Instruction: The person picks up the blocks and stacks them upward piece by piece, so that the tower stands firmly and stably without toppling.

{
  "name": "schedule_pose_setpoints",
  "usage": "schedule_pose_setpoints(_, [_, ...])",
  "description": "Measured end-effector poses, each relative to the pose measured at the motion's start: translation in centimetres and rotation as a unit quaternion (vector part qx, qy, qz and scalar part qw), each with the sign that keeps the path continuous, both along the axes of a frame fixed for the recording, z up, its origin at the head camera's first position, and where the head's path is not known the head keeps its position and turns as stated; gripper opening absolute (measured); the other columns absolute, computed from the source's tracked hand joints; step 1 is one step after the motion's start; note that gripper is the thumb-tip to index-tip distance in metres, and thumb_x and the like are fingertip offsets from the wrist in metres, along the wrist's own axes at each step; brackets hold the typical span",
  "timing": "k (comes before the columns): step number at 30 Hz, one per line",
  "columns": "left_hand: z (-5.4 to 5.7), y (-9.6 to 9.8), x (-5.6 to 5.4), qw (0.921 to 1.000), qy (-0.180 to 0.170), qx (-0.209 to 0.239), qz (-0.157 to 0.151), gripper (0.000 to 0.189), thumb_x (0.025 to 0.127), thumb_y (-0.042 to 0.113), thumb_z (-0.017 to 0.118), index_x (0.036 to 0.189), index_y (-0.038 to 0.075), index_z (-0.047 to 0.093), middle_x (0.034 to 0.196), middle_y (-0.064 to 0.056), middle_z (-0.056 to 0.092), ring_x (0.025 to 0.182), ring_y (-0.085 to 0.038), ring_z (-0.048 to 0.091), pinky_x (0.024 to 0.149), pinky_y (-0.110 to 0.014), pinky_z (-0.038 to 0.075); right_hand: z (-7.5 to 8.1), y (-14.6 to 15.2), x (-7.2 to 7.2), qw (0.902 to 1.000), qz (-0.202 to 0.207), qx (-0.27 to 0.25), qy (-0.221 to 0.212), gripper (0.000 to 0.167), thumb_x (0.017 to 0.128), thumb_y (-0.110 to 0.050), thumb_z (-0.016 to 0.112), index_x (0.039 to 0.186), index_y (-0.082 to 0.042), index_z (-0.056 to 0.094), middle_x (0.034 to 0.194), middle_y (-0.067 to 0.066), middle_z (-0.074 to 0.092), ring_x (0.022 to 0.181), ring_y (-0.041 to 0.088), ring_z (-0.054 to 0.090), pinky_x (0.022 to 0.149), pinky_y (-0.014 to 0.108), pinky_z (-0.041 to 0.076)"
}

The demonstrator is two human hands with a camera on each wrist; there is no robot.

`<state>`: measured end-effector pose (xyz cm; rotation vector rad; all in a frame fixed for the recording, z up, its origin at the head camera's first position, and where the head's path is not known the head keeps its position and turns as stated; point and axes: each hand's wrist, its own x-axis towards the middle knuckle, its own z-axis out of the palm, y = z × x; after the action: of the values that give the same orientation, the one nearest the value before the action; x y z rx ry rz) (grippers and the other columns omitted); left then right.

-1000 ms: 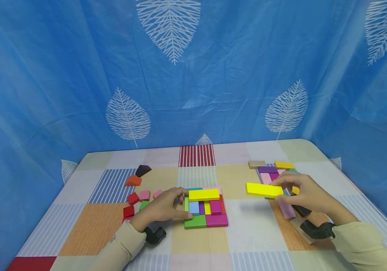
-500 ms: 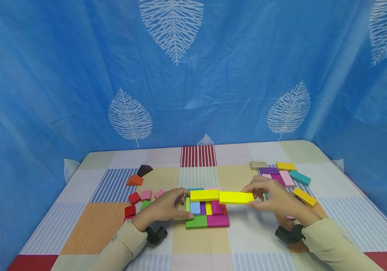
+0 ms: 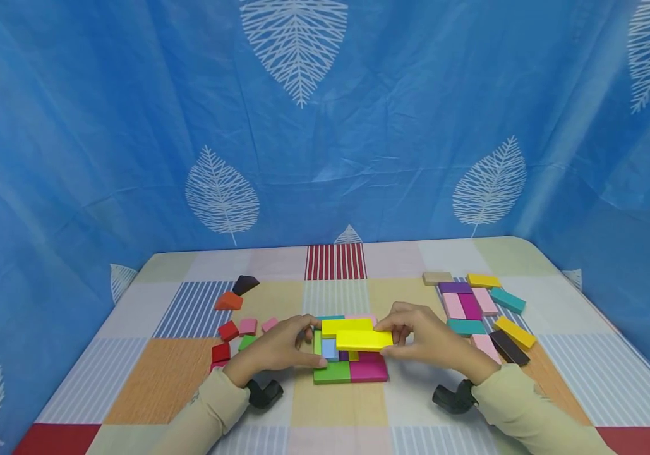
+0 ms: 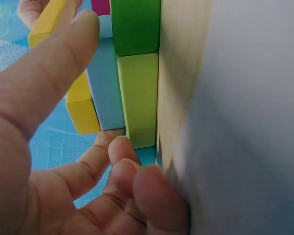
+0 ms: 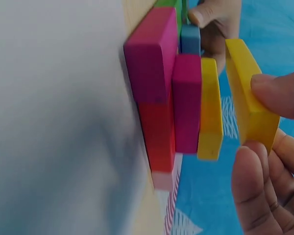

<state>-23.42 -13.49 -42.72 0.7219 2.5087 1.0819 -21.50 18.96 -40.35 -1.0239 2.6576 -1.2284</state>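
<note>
My right hand (image 3: 424, 338) pinches a yellow block (image 3: 363, 341) between thumb and fingers, raised over a low layered stack of coloured blocks. Another yellow block (image 5: 210, 110) lies across the stack's far side, with a gap between it and the held one in the right wrist view. The bottom layer shows a green block (image 3: 331, 373), a magenta block (image 3: 369, 370) and a red block (image 5: 158, 137). My left hand (image 3: 282, 344) holds the stack's left side, thumb at the near end and index finger at the far end of a light blue block (image 4: 105, 85).
Loose red (image 3: 221, 352), pink (image 3: 247, 327), orange (image 3: 228, 301) and dark (image 3: 245, 285) blocks lie left on the patchwork cloth. Several more, including a teal block (image 3: 465, 327) and a black block (image 3: 509, 347), lie right. A blue curtain (image 3: 393, 158) hangs behind the table.
My right hand has carried its yellow block leftward from the right-hand blocks to over the stack. My left hand has stayed at the stack's left side.
</note>
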Motion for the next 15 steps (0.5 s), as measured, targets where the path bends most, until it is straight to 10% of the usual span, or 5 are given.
schedule_pose_setpoints(15, [0.0, 0.0, -0.2, 0.9997, 0.009, -0.019, -0.009, 0.072, 0.085, 0.029, 0.094, 0.141, -0.001, 0.059, 0.103, -0.003, 0.055, 0.085, -0.018, 0.049, 0.065, -0.026, 0.04, -0.3, -2.7, 0.4, 0.9978, 0.012, 0.046, 0.045, 0.028, 0.087, -0.009, 0.091, 0.112, -0.002, 0.081, 0.091, -0.009, 0.062, 0.077, 0.001, 0.059, 0.073, 0.022, 0.06])
